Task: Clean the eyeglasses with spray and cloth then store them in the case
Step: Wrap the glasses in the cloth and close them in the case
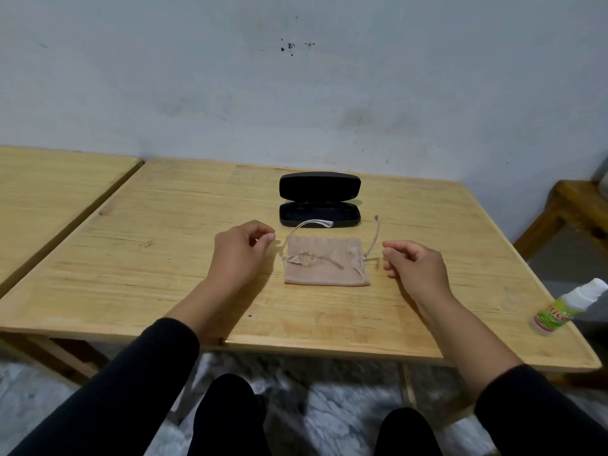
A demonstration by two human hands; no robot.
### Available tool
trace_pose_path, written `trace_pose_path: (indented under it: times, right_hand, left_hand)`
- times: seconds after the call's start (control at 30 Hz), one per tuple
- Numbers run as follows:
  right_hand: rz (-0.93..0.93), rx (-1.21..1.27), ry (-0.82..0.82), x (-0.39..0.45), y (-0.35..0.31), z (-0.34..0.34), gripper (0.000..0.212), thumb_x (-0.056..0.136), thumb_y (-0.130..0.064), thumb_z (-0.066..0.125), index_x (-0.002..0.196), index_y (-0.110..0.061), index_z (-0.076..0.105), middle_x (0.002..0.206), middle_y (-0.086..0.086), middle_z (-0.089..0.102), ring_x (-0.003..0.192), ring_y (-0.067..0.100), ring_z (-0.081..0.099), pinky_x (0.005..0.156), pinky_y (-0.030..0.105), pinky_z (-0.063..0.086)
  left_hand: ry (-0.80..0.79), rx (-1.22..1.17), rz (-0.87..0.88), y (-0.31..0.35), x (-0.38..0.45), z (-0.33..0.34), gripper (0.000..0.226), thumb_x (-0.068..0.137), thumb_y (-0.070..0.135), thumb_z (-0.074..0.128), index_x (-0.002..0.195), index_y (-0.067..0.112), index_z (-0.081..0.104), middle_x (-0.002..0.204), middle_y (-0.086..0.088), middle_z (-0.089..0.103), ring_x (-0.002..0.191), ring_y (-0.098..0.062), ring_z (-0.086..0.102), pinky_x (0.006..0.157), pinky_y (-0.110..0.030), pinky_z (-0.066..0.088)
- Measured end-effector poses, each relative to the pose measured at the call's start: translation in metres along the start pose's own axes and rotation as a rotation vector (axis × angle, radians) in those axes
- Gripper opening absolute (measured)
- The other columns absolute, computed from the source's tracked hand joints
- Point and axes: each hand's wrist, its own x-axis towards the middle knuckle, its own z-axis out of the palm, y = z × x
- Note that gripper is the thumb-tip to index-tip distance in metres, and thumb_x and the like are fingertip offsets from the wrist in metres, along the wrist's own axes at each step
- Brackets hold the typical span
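Eyeglasses (324,255): thin, clear, nearly colourless frame, arms unfolded and pointing away from the person toward the wall. They sit over the cloth (325,271), a beige, soft, roughly rectangular piece with a gathered, wrinkled upper edge, lying flat on the table (164,258). Lens outlines are faint; whether the front rests on the cloth or is lifted just above it I cannot tell.

Left hand (240,250): just beside the left end of the frame, fingers curled, thumb and forefinger drawn close together. Its grip looks pinched near the frame hinge, but contact is too fine to confirm.

Right hand (413,263): just beside the right end of the frame, fingers curled inward, fingertips at the hinge; grip likewise uncertain. Both forearms reach forward over the table edge, palms facing each other, black sleeves pushed back from the wrists.

Case (319,200): black, hard, rounded-rectangle shell, lid standing open, just behind the cloth; one arm tip overlaps its front rim.

Spray bottle (567,307): small, clear plastic, green label, white cap, lying tilted at the table's right edge, well apart from the right hand.

Table: pale wood, visible grain, scuffed.
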Motion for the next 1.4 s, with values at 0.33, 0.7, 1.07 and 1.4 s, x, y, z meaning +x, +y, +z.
trace_pose_path:
  times: [0.33,0.7,1.07,1.4]
  right_hand:
    - [-0.065,-0.292,-0.296,0.053,-0.017,0.022,0.021,0.075,-0.014,0.077,0.095,-0.013,0.072,0.094,-0.002,0.063,0.087,0.013,0.059,0.068,0.016,0.042]
    - [-0.001,0.141,-0.505,0.056,-0.008,0.008,0.013,0.086,-0.003,0.061,0.077,-0.011,0.065,0.07,0.005,0.066,0.053,0.008,0.048,0.057,0.026,0.034]
    - [-0.031,-0.011,-0.589,0.044,-0.011,0.009,0.037,0.1,-0.033,0.033,0.094,-0.02,0.067,0.071,-0.005,0.067,0.066,0.012,0.043,0.06,0.026,0.032]
    - [-0.038,0.091,-0.315,0.028,-0.011,0.002,0.028,0.098,-0.023,0.042,0.091,-0.014,0.068,0.085,0.001,0.072,0.074,0.013,0.059,0.069,0.024,0.041]
  left_hand:
    - [-0.307,0.078,0.113,0.001,0.04,0.025,0.017,0.075,0.028,0.074,0.091,0.021,0.073,0.09,0.002,0.07,0.083,-0.009,0.059,0.069,-0.012,0.039]
    - [-0.413,-0.23,0.137,-0.007,0.038,0.017,0.008,0.09,0.018,0.057,0.084,0.018,0.063,0.072,0.014,0.064,0.063,0.005,0.057,0.061,-0.008,0.042]
    - [-0.505,-0.302,0.187,-0.007,0.017,0.01,0.037,0.099,0.031,0.028,0.103,0.015,0.061,0.088,-0.001,0.067,0.078,0.005,0.06,0.068,-0.004,0.042]
    - [-0.239,-0.261,0.18,-0.014,0.003,-0.002,0.033,0.097,0.037,0.031,0.103,0.025,0.061,0.098,0.011,0.067,0.091,0.005,0.059,0.074,-0.007,0.041]
